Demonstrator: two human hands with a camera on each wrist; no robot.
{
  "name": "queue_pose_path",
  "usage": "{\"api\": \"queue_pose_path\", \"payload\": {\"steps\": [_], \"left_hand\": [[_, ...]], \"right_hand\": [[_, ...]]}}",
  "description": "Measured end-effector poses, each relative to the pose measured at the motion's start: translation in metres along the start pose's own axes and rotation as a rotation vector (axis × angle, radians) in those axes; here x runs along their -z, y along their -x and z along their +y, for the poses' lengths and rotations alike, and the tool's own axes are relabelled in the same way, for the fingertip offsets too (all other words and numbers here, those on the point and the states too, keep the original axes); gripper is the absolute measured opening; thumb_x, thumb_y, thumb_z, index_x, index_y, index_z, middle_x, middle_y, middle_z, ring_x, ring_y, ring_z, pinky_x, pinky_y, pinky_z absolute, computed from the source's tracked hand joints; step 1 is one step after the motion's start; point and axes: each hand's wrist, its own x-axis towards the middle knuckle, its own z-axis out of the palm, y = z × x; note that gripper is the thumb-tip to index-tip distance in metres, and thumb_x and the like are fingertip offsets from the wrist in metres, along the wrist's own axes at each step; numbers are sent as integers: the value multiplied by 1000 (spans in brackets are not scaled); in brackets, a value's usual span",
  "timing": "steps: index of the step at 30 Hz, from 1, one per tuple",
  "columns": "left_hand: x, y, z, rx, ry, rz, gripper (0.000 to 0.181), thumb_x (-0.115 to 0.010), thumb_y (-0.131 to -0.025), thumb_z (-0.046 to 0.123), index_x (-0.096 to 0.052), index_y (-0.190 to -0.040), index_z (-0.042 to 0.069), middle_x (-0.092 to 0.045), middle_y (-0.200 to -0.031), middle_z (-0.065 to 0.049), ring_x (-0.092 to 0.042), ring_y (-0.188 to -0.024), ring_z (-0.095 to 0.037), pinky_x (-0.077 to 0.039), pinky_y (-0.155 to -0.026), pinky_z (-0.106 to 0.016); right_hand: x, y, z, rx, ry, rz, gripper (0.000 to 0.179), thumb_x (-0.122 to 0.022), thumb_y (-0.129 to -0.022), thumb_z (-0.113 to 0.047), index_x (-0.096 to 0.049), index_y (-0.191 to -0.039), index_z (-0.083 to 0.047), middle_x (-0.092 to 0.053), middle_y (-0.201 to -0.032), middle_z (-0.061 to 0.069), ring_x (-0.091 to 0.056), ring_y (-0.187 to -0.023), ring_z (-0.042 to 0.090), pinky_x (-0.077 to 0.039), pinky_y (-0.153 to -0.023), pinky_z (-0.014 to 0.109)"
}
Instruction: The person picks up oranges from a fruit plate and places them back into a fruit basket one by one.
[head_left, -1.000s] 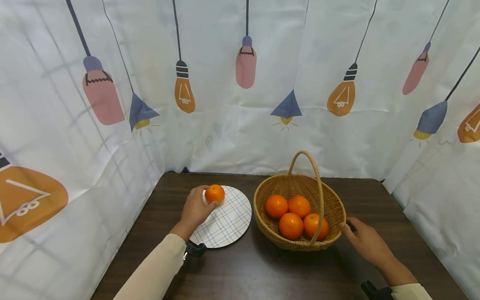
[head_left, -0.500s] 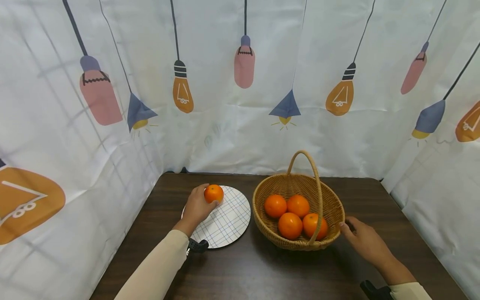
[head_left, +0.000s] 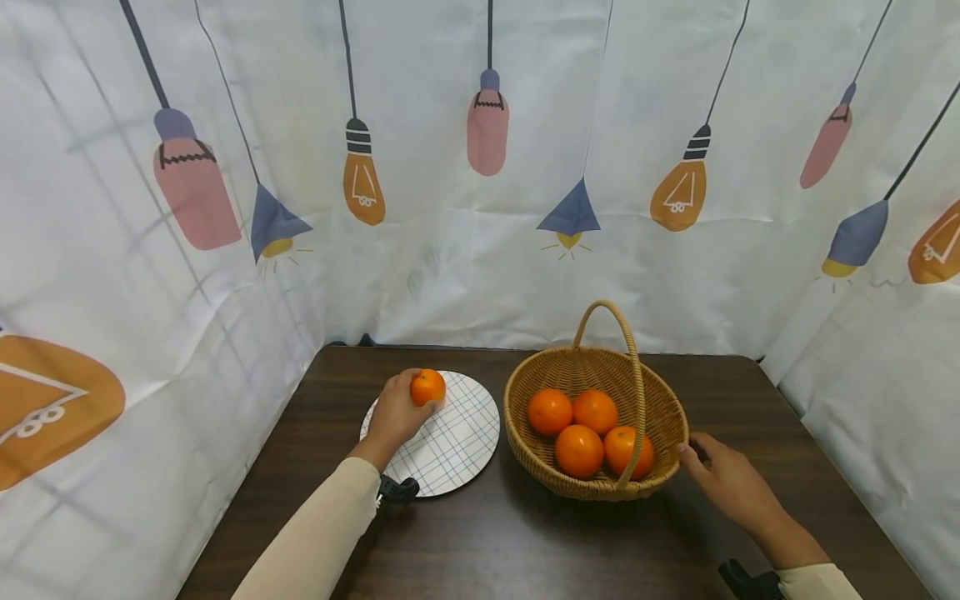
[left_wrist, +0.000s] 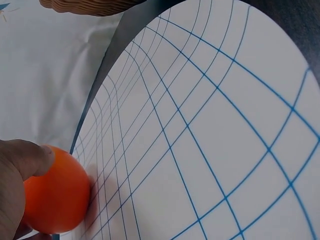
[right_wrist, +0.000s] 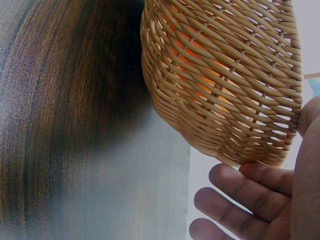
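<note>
My left hand [head_left: 396, 414] grips an orange [head_left: 427, 387] at the far left part of a round white plate with blue grid lines [head_left: 457, 437]. In the left wrist view the orange [left_wrist: 62, 195] sits low against the plate [left_wrist: 200, 125]; whether it bears its weight there I cannot tell. My right hand [head_left: 731, 483] holds the right rim of a wicker basket [head_left: 528, 454], thumb at the rim and index finger against the outer side; the other fingers [right_wrist: 225, 210] are off the weave. Several oranges [head_left: 579, 452] lie inside the basket, under its arched handle [head_left: 640, 400].
A dark wooden table [head_left: 480, 542] carries the plate and basket, with a narrow gap between them. White cloth with printed lamps [head_left: 450, 275] hangs around the back and both sides. Each wrist wears a black strap [head_left: 397, 489].
The view has shifted very slightly. The left hand still grips the orange at the plate, and the right hand stays on the basket rim.
</note>
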Motion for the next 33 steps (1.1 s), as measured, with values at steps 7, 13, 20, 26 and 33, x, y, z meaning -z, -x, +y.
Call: {"api": "queue_pose_path", "payload": {"steps": [7,13,20,26,33], "left_hand": [[-4,-1,0,29,34,-18,72,-83,-85,22,-45,-144,6,-50,-139,-24,-56,-118,-42,-46,-102,-59],[-5,0,-1,8,47,-11,71,-84,-84,22,-47,-142,6,-51,-137,-23,-57,-117,-41,-47,-101,-58],[-5,3,0,-8,59,-11,71,-86,-82,24,-49,-141,8,-52,-136,-22,-57,-116,-39,-48,-101,-56],[-5,10,8,-30,45,-39,70,-85,-79,26,-52,-139,11,-54,-135,-17,-58,-114,-36,-50,-99,-53],[-5,20,25,-130,38,-48,67,-85,-79,27,-55,-137,11,-58,-132,-13,-60,-109,-30,-53,-93,-48]], "right_hand": [[0,-1,-1,-7,-2,-8,66,-42,-108,-50,-48,-143,6,-62,-130,28,-66,-107,42,-56,-78,56],[0,-1,-1,-6,5,-6,66,-42,-108,-50,-48,-143,6,-62,-129,27,-66,-106,40,-56,-77,55],[1,-2,-2,9,14,0,65,-42,-109,-49,-49,-141,7,-63,-128,27,-66,-105,40,-55,-78,55],[2,-2,-2,-5,12,-19,67,-41,-109,-50,-48,-142,8,-61,-130,30,-67,-104,40,-55,-79,56],[4,-2,-1,-37,6,-47,72,-40,-108,-53,-46,-143,9,-58,-132,33,-67,-104,41,-56,-79,56]]}}
